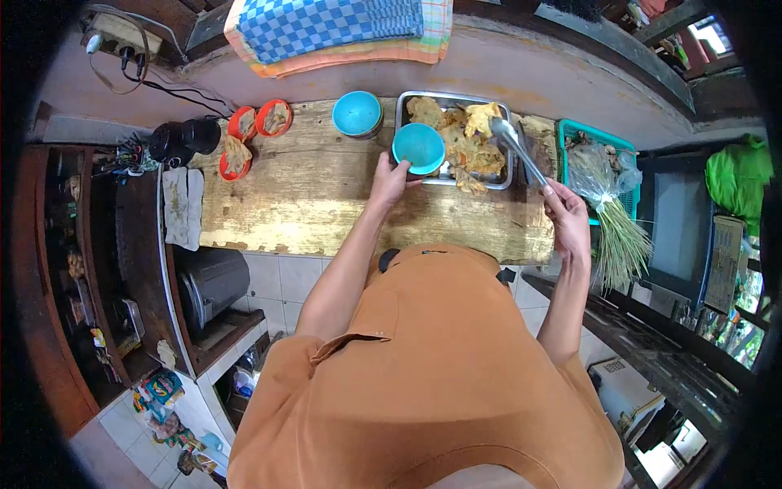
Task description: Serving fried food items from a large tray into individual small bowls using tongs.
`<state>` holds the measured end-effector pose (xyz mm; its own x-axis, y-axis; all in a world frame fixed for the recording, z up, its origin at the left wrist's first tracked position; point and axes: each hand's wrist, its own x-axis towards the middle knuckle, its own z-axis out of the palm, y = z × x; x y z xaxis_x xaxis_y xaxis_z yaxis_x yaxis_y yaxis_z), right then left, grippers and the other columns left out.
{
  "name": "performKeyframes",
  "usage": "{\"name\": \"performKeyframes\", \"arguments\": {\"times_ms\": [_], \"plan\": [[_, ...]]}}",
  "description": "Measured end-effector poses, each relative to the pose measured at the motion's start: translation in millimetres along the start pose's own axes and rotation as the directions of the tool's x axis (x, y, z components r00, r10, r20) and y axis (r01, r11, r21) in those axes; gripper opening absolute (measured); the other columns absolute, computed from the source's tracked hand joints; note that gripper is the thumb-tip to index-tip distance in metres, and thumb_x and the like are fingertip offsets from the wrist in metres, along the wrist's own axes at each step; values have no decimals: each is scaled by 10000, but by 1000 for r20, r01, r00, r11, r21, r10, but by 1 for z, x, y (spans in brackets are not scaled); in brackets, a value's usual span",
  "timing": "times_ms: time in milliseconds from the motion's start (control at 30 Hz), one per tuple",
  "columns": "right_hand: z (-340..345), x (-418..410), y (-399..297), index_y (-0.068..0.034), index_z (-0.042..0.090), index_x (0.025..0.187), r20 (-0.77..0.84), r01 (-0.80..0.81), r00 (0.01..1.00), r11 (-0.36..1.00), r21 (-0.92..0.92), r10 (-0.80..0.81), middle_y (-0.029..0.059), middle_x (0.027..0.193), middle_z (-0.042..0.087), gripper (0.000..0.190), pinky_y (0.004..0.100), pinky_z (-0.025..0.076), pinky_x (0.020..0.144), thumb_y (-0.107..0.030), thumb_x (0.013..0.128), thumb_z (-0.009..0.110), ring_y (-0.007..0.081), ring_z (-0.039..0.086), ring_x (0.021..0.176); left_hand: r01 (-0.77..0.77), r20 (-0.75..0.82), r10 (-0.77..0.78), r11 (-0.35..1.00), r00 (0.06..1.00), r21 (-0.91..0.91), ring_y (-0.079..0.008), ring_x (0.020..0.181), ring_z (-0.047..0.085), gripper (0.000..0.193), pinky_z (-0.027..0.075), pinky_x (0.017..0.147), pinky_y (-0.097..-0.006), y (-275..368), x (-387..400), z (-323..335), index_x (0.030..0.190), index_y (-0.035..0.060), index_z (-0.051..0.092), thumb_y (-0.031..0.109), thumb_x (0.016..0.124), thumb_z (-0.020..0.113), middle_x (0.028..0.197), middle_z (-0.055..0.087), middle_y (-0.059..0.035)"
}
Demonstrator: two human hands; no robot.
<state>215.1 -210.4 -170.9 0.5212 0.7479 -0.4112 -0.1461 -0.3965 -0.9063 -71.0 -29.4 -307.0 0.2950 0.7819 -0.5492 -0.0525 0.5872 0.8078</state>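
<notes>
My left hand [391,181] holds a turquoise bowl [418,150] by its near rim, over the left part of a metal tray [446,96]. Inside, the bowl looks empty. In my right hand [567,215] are metal tongs [526,155], their tips reaching over the tray. The tips are at a pale yellow fried piece [481,117]; whether they grip it cannot be made out. Browned fried fritters [479,156] fill much of the tray, partly hidden behind the bowl. Left of the tray stands a stack of turquoise bowls [357,113].
Three orange bowls [274,118] with fried pieces sit at the wooden table's [293,202] left. A dark long object [523,153] lies beside the tray. To the right is a green basket [568,128] with plastic bags and a bundle of green stalks [620,244].
</notes>
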Motion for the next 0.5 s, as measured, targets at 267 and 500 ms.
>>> {"name": "performKeyframes", "arguments": {"times_ms": [267,500], "plan": [[35,-12,-11,26,711,1208,83,109,993,932,-345,-86,13,907,711,340,249,472,717,-193,951,749,71,584,792,-91,171,113,987,979,-130,-211,1008,702,438,634,857,-358,6,0,21,1441,45,431,303,1096,508,1259,605,-120],[78,-29,-19,54,693,1150,193,515,809,511,-688,-556,237,982,709,274,417,554,773,-84,915,714,368,710,868,-130,192,166,973,967,-189,-193,1101,662,449,627,934,-370,5,-10,29,1473,56,442,279,1092,524,1287,568,-106]]}}
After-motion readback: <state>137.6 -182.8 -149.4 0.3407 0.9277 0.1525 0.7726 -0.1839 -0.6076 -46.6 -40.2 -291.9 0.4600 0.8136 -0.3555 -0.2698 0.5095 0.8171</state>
